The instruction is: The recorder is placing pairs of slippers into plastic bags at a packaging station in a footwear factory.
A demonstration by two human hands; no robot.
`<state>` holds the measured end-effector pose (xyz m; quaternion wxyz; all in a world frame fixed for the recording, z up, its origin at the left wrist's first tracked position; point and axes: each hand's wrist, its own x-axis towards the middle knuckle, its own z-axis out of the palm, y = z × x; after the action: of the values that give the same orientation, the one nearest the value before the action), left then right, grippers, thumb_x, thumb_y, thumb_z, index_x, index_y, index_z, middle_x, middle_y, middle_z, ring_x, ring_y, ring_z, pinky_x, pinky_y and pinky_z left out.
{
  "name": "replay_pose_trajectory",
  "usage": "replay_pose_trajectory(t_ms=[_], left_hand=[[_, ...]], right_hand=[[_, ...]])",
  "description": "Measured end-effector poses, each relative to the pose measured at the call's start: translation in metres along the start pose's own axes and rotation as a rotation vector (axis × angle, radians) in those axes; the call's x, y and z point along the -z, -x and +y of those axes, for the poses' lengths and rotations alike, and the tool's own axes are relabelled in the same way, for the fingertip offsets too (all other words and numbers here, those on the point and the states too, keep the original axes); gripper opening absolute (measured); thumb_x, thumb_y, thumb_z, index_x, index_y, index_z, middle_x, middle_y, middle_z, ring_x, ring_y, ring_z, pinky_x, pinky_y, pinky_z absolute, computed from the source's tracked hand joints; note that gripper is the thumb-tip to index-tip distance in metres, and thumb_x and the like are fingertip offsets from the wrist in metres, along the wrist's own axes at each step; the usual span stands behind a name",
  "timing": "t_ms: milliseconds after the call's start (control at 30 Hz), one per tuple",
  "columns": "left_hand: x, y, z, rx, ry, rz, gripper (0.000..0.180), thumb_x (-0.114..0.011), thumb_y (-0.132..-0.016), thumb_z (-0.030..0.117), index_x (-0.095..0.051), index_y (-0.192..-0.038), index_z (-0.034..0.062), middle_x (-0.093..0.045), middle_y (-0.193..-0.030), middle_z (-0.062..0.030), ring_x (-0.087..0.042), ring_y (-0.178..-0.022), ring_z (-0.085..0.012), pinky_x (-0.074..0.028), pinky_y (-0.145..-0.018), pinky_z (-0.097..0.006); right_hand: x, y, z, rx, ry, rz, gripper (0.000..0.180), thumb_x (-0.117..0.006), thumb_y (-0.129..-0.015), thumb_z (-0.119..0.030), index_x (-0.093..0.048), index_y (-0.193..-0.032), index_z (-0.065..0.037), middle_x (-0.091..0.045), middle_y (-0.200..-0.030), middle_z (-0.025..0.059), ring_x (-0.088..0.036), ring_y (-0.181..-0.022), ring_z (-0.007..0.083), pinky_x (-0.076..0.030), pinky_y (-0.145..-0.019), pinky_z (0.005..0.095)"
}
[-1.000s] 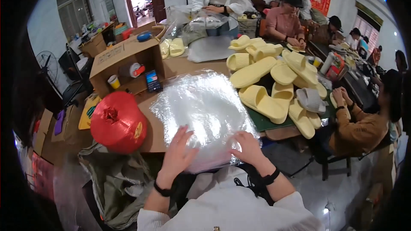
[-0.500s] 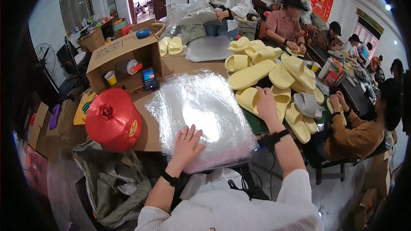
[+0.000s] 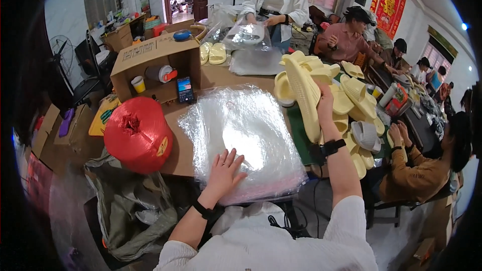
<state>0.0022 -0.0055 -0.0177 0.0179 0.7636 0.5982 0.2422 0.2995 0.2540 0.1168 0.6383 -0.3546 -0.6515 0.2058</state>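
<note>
My left hand lies flat, fingers spread, on a stack of clear plastic bags in front of me. My right hand grips a pale yellow slipper, raised at the near left side of the slipper pile and tipped on edge, its ribbed sole facing left. My fingers are partly hidden behind it. Beside and behind that hand is the heap of yellow slippers. One grey slipper lies at its right side.
Left of the bags are a red twine roll, an open cardboard box holding cups, and a phone. Across the table a person handles a bagged slipper. Another person sits close on the right.
My right hand has lifted a slipper from the pile and tilted it upright. My left hand stays on the bags. The person across now has a slipper in a clear bag.
</note>
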Motion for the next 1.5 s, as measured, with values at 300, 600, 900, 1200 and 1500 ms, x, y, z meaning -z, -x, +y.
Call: replay_pose_trajectory(t_ms=[300,600,900,1200,1500], left_hand=[[-0.003,0.000,0.000,0.015,-0.001,-0.001,0.058,-0.052,-0.092,0.051,-0.049,-0.140,0.0173,-0.037,-0.152,-0.0129,-0.030,-0.141,-0.0367,-0.018,-0.117,-0.051],[-0.010,0.003,-0.009,-0.049,-0.175,-0.015,0.054,-0.055,-0.088,0.036,-0.052,-0.136,0.0121,-0.048,-0.143,-0.0118,-0.037,-0.137,-0.0338,-0.022,-0.115,-0.052],[0.000,0.004,0.000,0.006,0.455,0.144,0.074,-0.058,-0.093,0.042,-0.026,-0.152,0.0115,-0.031,-0.153,-0.0144,-0.028,-0.143,-0.0305,-0.021,-0.118,-0.044],[-0.024,0.006,-0.021,0.112,1.224,-0.203,0.059,-0.051,-0.098,0.037,-0.031,-0.149,0.0132,-0.037,-0.152,-0.0078,-0.034,-0.139,-0.0242,-0.024,-0.117,-0.039],[-0.032,0.008,-0.021,0.029,1.228,-0.206,0.056,-0.045,-0.101,0.037,-0.029,-0.150,0.0145,-0.037,-0.152,-0.0072,-0.037,-0.138,-0.0235,-0.029,-0.116,-0.040]], right_hand=[[-0.031,0.008,-0.151,0.173,-0.080,-0.174,0.036,-0.065,-0.083,0.003,-0.067,-0.118,-0.004,-0.055,-0.100,0.0041,-0.057,-0.096,0.0146,-0.046,-0.086,0.0254],[-0.092,0.092,-0.172,0.294,0.417,-0.481,0.043,-0.063,-0.077,0.001,-0.065,-0.116,-0.015,-0.059,-0.108,0.0119,-0.065,-0.082,0.0339,-0.053,-0.071,0.0399],[-0.167,0.201,-0.161,0.089,0.330,-0.769,0.068,-0.067,-0.078,-0.005,-0.039,-0.139,-0.007,-0.044,-0.127,0.0250,-0.061,-0.093,0.0449,-0.053,-0.079,0.0460],[-0.117,0.184,-0.154,0.052,0.670,-0.901,0.092,-0.079,-0.073,-0.039,-0.033,-0.142,-0.001,-0.049,-0.123,0.0263,-0.054,-0.110,0.0427,-0.048,-0.091,0.0465],[-0.108,0.195,-0.120,-0.319,0.510,-0.826,0.104,-0.076,-0.071,-0.058,-0.031,-0.144,0.001,-0.052,-0.119,0.0279,-0.055,-0.110,0.0430,-0.048,-0.093,0.0456]])
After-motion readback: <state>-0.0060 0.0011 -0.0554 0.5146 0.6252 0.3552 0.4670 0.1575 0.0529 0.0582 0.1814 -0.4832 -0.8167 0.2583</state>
